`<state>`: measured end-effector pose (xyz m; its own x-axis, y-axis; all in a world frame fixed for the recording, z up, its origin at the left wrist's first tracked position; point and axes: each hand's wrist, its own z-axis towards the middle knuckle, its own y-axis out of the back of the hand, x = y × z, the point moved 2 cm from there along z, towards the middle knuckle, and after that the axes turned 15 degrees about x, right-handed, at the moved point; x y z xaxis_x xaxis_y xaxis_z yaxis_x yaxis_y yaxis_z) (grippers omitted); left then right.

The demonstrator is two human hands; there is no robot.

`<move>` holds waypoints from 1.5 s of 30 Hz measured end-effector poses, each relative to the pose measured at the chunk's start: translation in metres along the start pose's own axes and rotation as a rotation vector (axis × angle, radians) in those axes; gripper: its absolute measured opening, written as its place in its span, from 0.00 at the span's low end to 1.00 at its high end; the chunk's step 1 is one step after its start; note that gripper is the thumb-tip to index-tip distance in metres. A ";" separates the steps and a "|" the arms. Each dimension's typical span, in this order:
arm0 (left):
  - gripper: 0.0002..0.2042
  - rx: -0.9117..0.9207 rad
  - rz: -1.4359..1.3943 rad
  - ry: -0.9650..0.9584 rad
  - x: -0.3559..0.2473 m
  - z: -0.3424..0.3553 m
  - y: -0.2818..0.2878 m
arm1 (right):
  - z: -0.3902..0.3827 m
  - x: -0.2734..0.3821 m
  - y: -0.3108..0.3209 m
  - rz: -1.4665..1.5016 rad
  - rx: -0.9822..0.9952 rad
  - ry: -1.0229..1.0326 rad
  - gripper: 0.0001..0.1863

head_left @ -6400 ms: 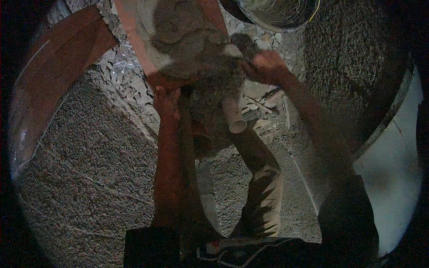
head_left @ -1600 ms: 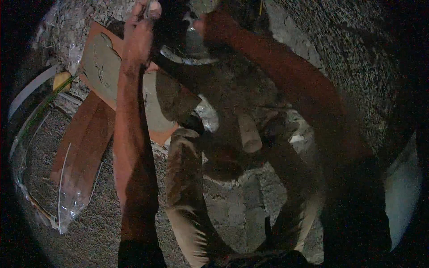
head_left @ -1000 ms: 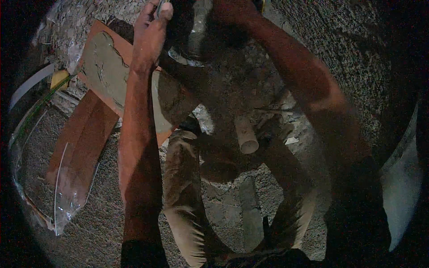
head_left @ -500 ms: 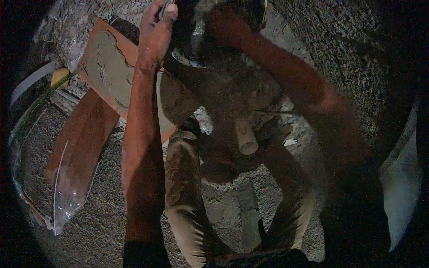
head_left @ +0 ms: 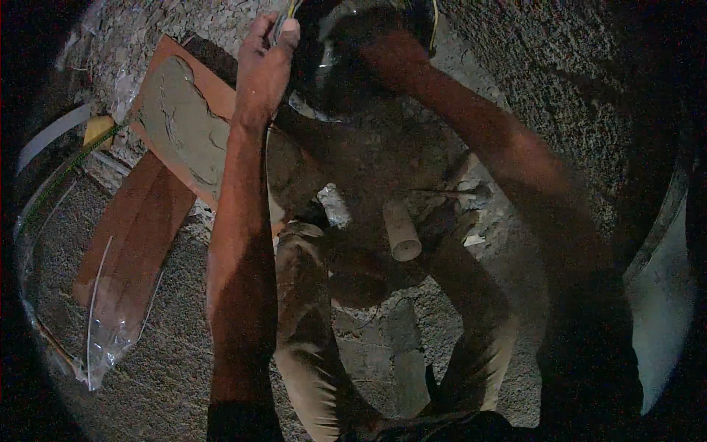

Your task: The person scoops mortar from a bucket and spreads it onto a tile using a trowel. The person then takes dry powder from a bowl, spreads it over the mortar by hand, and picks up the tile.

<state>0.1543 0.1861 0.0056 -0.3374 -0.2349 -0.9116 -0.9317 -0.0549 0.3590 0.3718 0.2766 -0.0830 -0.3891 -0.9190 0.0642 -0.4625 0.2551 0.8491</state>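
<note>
My left hand (head_left: 266, 77) is raised at the top centre, its thumb and fingers closed on a few thin wires (head_left: 289, 16), one of them yellow. Beside it is a dark, shiny, rounded thing (head_left: 324, 55), too deep in shadow to make out its kind. Over that dark thing reaches my right hand (head_left: 390, 62); its fingers are lost in shadow and blur. Left of my left forearm lies an orange-brown board (head_left: 213, 85) bearing a patch of wet grey mortar (head_left: 177, 110).
A short pale pipe (head_left: 401, 234) stands out between my knees. Lower left, a long brown plank (head_left: 140, 221) lies partly under clear plastic (head_left: 110, 342). A yellow block (head_left: 98, 131) sits by a green cord (head_left: 55, 180). Rough wall (head_left: 560, 88) rises at right, a pale sheet (head_left: 663, 324) below.
My left hand has shifted slightly down and to the right, still holding the wires. My right hand has moved a little down and right. The whole view has shifted slightly.
</note>
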 end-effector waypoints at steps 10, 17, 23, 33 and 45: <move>0.22 0.017 -0.185 0.102 -0.020 0.002 -0.027 | 0.022 -0.016 -0.036 -0.002 -0.110 -0.207 0.22; 0.25 0.047 -0.196 -0.025 -0.011 -0.003 -0.020 | 0.020 -0.004 -0.025 0.157 0.035 -0.183 0.25; 0.25 0.032 -0.185 -0.052 -0.023 0.002 -0.034 | 0.010 -0.020 -0.073 -0.067 -0.362 -0.229 0.24; 0.20 -0.065 -0.036 -0.056 -0.024 -0.025 -0.085 | 0.019 -0.015 -0.073 0.098 -0.121 -0.290 0.22; 0.25 -0.008 -0.254 -0.111 -0.007 -0.051 -0.071 | 0.021 -0.006 -0.041 0.772 0.086 0.008 0.21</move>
<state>0.2292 0.1424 -0.0033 -0.1063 -0.1046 -0.9888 -0.9874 -0.1060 0.1174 0.3756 0.2779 -0.1291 -0.6205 -0.4738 0.6249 -0.1235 0.8459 0.5188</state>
